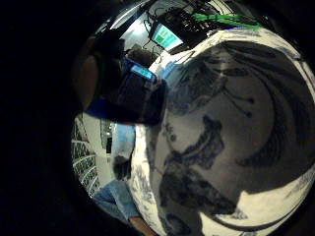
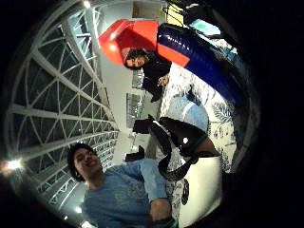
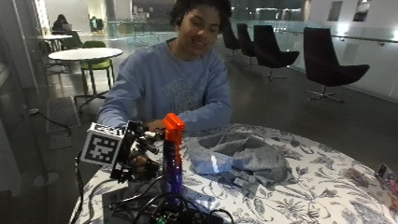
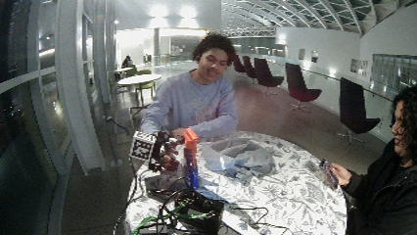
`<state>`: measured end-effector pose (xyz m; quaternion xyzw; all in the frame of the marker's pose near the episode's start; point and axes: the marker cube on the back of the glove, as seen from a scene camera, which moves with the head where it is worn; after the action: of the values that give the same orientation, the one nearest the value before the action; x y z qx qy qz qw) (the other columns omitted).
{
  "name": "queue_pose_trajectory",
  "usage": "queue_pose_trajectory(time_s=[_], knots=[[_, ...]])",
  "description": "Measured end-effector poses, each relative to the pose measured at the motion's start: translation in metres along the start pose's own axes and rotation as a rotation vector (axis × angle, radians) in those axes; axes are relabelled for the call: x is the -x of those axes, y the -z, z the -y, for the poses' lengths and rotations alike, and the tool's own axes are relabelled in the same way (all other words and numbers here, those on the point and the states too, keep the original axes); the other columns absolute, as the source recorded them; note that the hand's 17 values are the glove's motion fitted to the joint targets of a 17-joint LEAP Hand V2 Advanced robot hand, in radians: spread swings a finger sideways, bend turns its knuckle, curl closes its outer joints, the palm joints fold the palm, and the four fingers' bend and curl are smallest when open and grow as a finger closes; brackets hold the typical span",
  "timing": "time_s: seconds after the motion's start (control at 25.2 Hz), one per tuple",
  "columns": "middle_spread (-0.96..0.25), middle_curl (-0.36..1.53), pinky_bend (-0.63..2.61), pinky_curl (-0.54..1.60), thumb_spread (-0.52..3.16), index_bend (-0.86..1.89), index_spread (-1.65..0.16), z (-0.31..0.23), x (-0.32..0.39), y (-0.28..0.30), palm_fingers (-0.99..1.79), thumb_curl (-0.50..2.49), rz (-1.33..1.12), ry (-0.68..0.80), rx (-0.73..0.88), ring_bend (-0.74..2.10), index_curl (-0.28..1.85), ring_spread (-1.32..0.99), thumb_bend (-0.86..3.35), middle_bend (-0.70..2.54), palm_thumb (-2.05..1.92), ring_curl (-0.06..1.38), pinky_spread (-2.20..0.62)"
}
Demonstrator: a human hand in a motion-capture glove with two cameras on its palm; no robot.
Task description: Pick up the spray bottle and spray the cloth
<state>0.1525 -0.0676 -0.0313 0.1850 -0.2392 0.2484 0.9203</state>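
The spray bottle stands upright on the flower-patterned tablecloth, near the left edge of the table, its orange trigger head on top and the blue body below. My gloved right hand is just to the left of it, at the level of the neck and upper body. From the outside view I cannot tell whether my fingers are wrapped round the bottle or only beside it; the thumb-side palm camera shows the bottle close alongside my palm, which suggests I am at the grasp but not surely holding.

The grey cloth lies crumpled to the right of the bottle, near it but apart.

To do this well, I think I should settle my grip high on the neck so one finger can reach the trigger, and lift straight up so the base clears the cables and black gear lying just in front. Then I should turn the nozzle to the right, toward the cloth, before squeezing, so the spray misses the electronics.
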Motion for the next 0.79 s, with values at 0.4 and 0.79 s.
queue_pose_trajectory(time_s=[0.4,0.79], knots=[[-0.03,0.34,0.53,0.33,0.96,0.09,-0.39,0.038,-0.007,-0.015,0.57,0.23,0.059,0.024,0.019,0.54,0.14,-0.02,0.01,0.32,0.57,0.33,0.12],[-0.02,0.35,0.53,0.34,0.94,0.13,-0.39,0.043,-0.013,-0.039,0.47,0.25,0.131,0.105,0.095,0.47,0.17,0.01,-0.03,0.27,0.56,0.32,0.20]])
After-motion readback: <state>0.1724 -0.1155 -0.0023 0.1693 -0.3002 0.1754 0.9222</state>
